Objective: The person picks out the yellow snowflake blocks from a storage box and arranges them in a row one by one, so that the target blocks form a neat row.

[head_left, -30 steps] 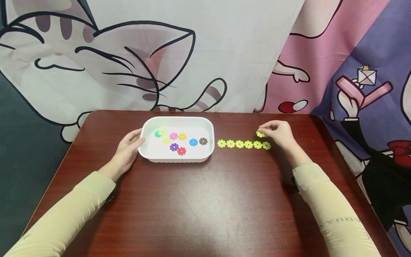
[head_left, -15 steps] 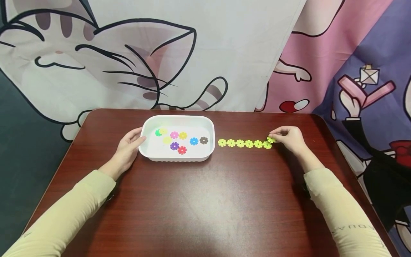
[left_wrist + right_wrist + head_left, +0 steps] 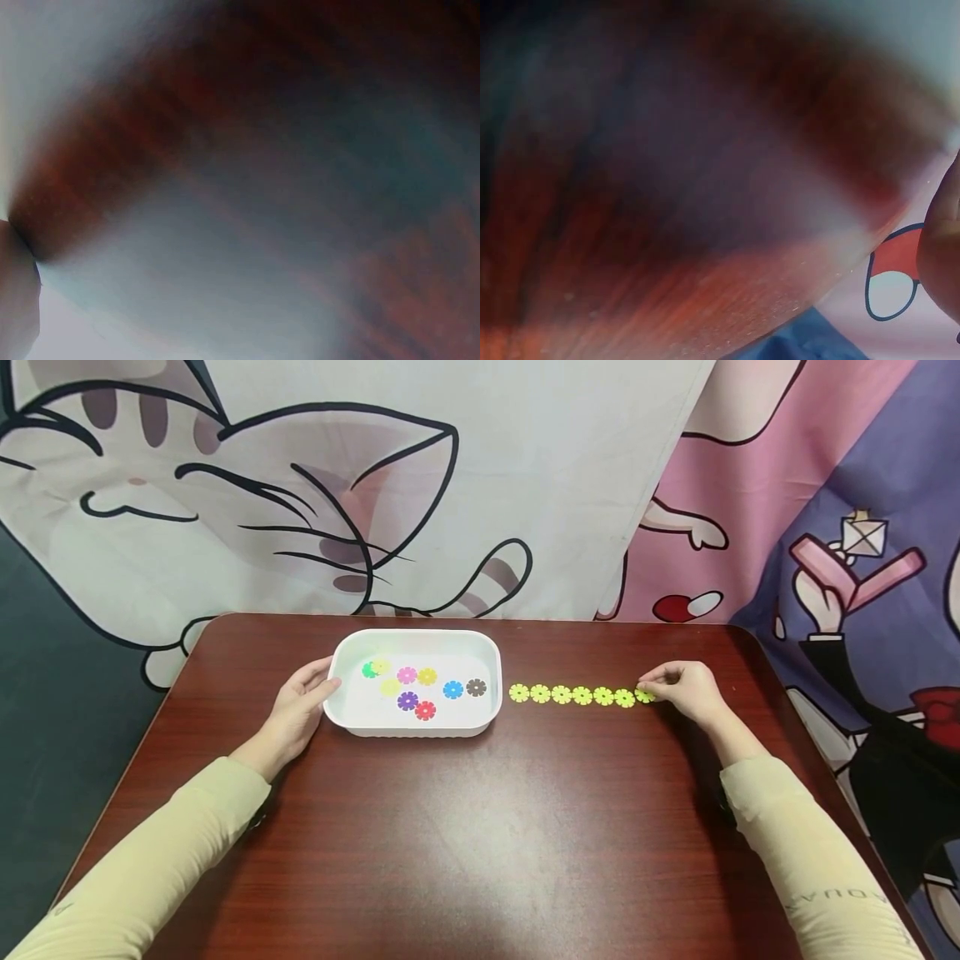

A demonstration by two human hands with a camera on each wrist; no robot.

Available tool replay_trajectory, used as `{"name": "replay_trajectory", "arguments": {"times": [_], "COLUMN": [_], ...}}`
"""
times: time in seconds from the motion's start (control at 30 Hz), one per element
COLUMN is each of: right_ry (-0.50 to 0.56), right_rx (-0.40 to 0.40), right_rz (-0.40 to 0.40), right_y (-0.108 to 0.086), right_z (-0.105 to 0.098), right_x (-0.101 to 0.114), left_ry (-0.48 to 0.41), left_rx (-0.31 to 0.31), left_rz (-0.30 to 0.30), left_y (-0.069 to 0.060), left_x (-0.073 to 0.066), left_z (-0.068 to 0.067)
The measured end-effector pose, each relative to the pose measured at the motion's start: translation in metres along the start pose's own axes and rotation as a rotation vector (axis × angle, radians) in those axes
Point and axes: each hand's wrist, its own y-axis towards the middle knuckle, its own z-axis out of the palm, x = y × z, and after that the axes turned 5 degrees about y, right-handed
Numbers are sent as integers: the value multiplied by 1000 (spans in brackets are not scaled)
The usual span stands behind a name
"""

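At the right end of a straight row of yellow-green flower-shaped discs (image 3: 582, 696), my right hand (image 3: 686, 692) pinches another yellow-green flower disc (image 3: 643, 696) between thumb and fingertips. That disc lies in line with the row, partly hidden by the fingers. My left hand (image 3: 300, 706) grips the left side of a white plastic tray (image 3: 416, 731), thumb over the rim and fingers outside. Inside the tray lie several flower discs, among them a red disc (image 3: 425, 711), a purple disc (image 3: 407, 701), a blue disc (image 3: 453, 690) and a brown disc (image 3: 476, 687).
The brown wooden table (image 3: 450, 835) carries the tray and the row, both towards its far edge. Behind it hangs a cloth printed with a cartoon cat (image 3: 300, 527), with a pink and purple cloth on the right. Both wrist views are mostly blurred tabletop.
My right hand has moved right and towards me, bringing its disc from above the row down to the row's right end. The left hand and the tray stay put.
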Motion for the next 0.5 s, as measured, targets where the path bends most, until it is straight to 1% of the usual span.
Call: {"name": "replay_trajectory", "arguments": {"times": [0.2, 0.23, 0.5], "right_ry": [-38, -43, -87], "right_rx": [15, 14, 26], "right_rz": [-17, -20, -68], "right_y": [-2, -2, -2], "right_z": [0, 0, 1], "right_x": [-3, -3, -7], "left_ry": [8, -1, 10], "left_rx": [-8, -6, -11], "left_rz": [1, 2, -4], "left_y": [0, 0, -1], "left_x": [1, 0, 0], "left_z": [1, 1, 2]}}
